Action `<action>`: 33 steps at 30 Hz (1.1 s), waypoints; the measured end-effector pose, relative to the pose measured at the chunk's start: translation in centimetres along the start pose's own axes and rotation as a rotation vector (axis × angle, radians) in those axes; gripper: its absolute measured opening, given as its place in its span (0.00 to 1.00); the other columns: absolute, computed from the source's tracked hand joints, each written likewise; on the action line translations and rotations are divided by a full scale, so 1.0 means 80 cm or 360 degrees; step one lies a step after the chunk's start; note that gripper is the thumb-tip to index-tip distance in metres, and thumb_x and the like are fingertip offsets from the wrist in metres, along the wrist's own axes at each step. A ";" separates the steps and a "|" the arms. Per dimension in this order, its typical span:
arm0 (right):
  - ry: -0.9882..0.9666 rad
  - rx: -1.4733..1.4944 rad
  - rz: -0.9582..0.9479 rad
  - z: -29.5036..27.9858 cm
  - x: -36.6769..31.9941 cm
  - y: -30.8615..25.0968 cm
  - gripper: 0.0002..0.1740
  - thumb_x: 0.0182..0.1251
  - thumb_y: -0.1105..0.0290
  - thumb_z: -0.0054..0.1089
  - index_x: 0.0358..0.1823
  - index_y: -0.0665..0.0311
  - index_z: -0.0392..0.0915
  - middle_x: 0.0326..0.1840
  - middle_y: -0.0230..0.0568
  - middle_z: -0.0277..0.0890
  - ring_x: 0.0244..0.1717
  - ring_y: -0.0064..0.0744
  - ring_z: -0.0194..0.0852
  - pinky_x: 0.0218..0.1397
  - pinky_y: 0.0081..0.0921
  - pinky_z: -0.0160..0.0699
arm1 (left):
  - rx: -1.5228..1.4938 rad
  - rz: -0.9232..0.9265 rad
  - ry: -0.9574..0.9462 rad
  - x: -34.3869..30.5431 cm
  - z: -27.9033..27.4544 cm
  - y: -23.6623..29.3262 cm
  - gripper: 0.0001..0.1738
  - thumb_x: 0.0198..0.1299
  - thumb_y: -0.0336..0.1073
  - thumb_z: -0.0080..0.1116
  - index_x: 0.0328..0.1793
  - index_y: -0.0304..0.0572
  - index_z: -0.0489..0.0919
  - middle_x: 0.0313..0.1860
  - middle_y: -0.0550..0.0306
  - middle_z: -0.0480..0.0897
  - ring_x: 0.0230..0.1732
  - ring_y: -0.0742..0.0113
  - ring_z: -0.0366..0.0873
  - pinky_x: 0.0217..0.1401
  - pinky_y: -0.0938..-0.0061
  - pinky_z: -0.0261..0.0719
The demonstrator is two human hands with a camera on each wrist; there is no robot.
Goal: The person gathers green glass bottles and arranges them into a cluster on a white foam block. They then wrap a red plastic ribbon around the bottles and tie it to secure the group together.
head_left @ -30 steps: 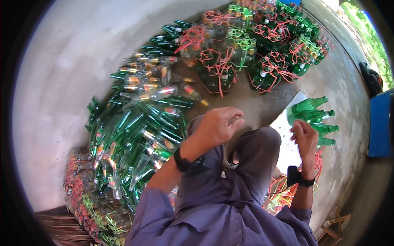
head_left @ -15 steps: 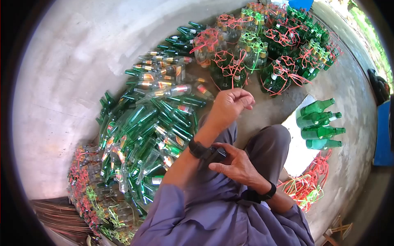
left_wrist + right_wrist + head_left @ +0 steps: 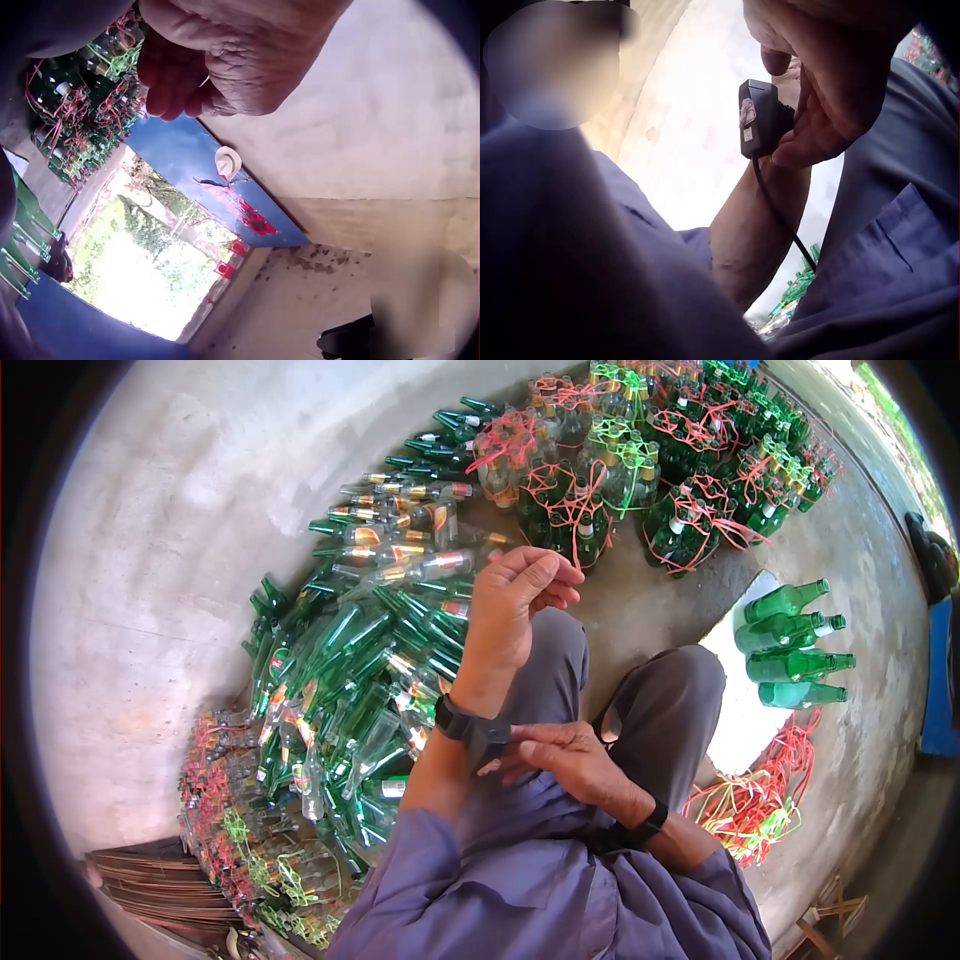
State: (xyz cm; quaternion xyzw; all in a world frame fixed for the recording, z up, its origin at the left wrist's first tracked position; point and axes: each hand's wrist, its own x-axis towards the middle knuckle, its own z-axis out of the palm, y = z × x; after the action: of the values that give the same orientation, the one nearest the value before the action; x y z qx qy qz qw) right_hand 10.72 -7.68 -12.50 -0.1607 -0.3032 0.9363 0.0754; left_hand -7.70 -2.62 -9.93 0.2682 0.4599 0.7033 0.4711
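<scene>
In the head view my left hand (image 3: 525,595) is raised in front of the left knee, fingers loosely bent with nothing in them. The same hand (image 3: 240,60) shows at the top of the left wrist view. On its wrist a black strap carries a small black camera (image 3: 759,120) with a cable. My right hand (image 3: 575,760) reaches across the lap to that camera. In the right wrist view the right hand's fingers (image 3: 810,142) grip the camera's side, with one fingertip near its top and another near its bottom.
A large heap of loose glass bottles (image 3: 350,650) lies to the left. Bottle bundles tied with red and green strips (image 3: 690,525) stand ahead. On the right, several green bottles (image 3: 795,665) lie on a white board (image 3: 735,745), with a pile of red strips (image 3: 760,800) nearer me.
My right hand has come from beside the green bottles across the lap to the camera on the left wrist. My left hand has lifted and turned. The head view has shifted slightly.
</scene>
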 end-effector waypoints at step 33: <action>0.0411 -0.0818 0.0004 0.049 0.034 0.013 0.08 0.73 0.72 0.60 0.42 0.72 0.77 0.31 0.38 0.84 0.28 0.20 0.83 0.27 0.18 0.76 | -0.0992 0.0005 0.0088 -0.022 -0.063 0.002 0.11 0.70 0.38 0.58 0.44 0.37 0.82 0.34 0.55 0.84 0.28 0.68 0.73 0.33 0.73 0.70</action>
State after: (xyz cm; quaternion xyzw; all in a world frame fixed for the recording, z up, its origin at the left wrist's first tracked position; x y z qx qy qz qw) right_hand 6.76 -10.00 -10.86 -0.2928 -0.5181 0.8007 0.0691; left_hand -11.12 -6.20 -11.90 0.0922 0.2344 0.8182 0.5169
